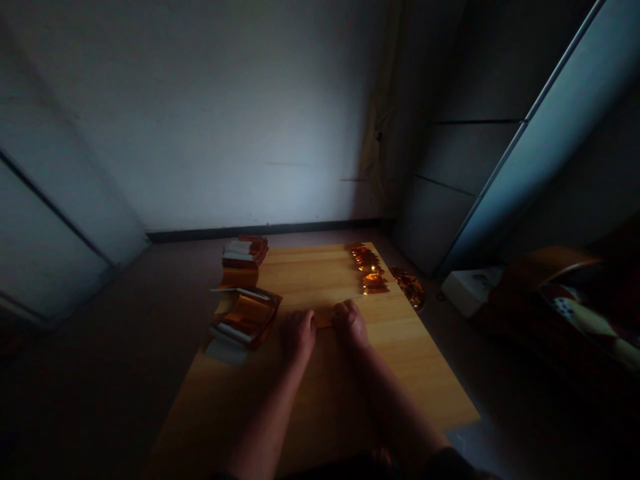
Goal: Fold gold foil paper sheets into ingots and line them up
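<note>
A narrow strip of orange-gold foil paper (324, 319) lies low over the wooden table (305, 273) between my hands. My left hand (300, 333) has its fingers curled in at the strip's left end, and my right hand (351, 323) is closed over its right end. To the left are curled stacks of gold foil paper with pale backs: a nearer stack (247, 317) and a farther stack (246, 250). Beyond my right hand, a row of folded, shiny gold foil pieces (370, 269) runs along the table's right side. Dim light hides finger detail.
On the floor past the table's right edge sits a heap of shiny gold foil pieces (410, 287). Farther right are a white box (467, 292) and a wooden chair-like piece (565, 260). A pale wall (250, 133) stands behind, with a cabinet (450, 160) at right.
</note>
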`<state>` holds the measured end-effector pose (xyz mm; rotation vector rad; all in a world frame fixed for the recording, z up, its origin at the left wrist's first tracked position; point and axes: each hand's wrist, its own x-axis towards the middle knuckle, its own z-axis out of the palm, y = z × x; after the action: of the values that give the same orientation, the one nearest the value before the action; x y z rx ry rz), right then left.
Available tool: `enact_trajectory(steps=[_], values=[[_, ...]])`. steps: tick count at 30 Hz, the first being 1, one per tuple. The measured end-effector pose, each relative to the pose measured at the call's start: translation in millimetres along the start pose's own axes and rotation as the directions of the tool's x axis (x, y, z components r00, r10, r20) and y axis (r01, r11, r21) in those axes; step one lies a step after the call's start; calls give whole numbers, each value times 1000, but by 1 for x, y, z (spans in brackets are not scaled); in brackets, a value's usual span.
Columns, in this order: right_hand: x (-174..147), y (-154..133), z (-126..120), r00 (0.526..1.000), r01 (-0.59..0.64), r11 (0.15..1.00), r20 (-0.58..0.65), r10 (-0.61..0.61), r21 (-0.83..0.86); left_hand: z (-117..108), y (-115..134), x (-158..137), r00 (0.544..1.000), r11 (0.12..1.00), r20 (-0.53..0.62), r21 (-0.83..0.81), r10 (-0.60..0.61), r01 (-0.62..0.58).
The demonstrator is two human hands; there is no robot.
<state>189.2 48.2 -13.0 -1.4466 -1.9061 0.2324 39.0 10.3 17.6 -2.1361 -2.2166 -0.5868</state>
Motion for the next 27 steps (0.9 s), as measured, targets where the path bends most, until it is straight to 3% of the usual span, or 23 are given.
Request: enact_trajectory(steps=[5, 17, 27], values=[[-2, -4, -5, 1000, 17, 1000, 9, -17, 2, -4, 0, 0, 998, 997, 7, 52, 64, -64], [-6, -28, -10, 985, -128, 973, 87, 147, -191, -7, -3, 3, 993, 1000, 114, 5, 29, -29], [-9, -38, -8, 980, -139, 974, 118, 162, -180, 0, -8, 2, 997, 999, 72, 10, 40, -41]])
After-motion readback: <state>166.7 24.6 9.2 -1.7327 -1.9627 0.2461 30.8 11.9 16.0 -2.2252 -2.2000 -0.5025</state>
